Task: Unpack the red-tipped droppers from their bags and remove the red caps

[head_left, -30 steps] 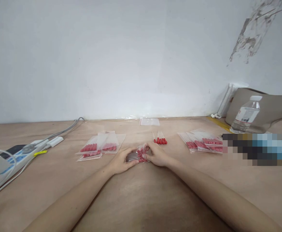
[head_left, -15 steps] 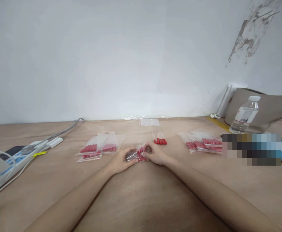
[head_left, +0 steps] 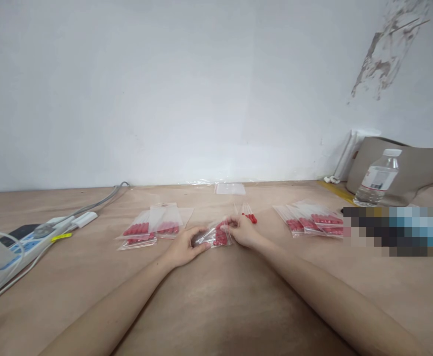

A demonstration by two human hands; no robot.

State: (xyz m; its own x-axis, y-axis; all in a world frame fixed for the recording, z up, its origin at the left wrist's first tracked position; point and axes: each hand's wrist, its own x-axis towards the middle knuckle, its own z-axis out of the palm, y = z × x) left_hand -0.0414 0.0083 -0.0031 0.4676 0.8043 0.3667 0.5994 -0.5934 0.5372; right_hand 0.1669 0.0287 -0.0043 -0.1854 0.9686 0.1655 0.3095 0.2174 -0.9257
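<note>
Pale, matte wall (head_left: pixel 164 99) rises behind a plywood worktop (head_left: pixel 216 306) whose face is scuffed and grainy. Near its middle, close in front of the person, the small clear bag (head_left: pixel 216 236) sits low over the wood, a crinkled, glossy plastic pouch with a cluster of red-capped pieces showing through it. The left hand (head_left: pixel 184 245) has its grip closed on the bag's left end, fingers curled over it. The right hand (head_left: pixel 244 230) pinches the right end between thumb and fingertips. Just behind the right hand lie loose red-tipped tubes (head_left: pixel 251 217). A left pile of filled bags (head_left: pixel 150 228) lies flat, a right pile of filled bags (head_left: pixel 313 221) fans out, and a clear plastic bottle (head_left: pixel 377 179) stands far right.
</note>
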